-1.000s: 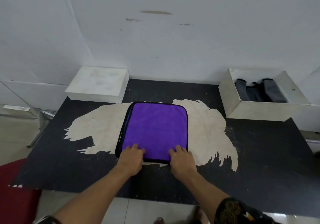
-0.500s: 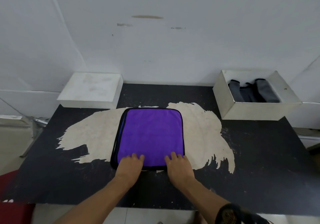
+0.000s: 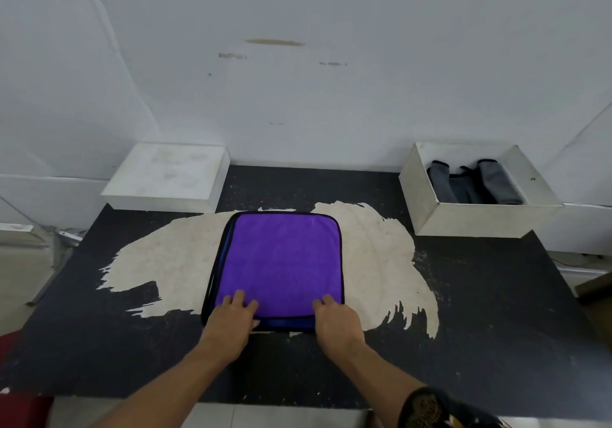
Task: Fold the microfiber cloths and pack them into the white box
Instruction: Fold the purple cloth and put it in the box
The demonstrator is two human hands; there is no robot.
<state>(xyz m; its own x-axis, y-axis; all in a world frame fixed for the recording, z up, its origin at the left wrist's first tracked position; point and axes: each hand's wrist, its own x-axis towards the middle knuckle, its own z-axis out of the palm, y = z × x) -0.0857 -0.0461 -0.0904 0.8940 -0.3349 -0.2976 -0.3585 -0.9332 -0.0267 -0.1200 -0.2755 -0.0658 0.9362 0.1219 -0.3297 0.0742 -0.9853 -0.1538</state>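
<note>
**Purple cloth [image 3: 281, 262]: soft, light, limp**

It lies doubled flat mid-table [image 3: 480, 311], well apart from the white box [image 3: 463, 225]. Left hand [image 3: 230, 326] and right hand [image 3: 337, 326] lay close-set fingers [image 3: 238, 298] on its near edge; whether the thumbs pinch underneath is unclear. Probably floppy, so take its 2 near corners.

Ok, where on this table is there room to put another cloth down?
Free: table right of the cloth, in front of the open box; left of it, in front of the closed box; a strip behind it between the boxes. Crowded: the centre, with left hand and right hand on the cloth's near edge.
</note>
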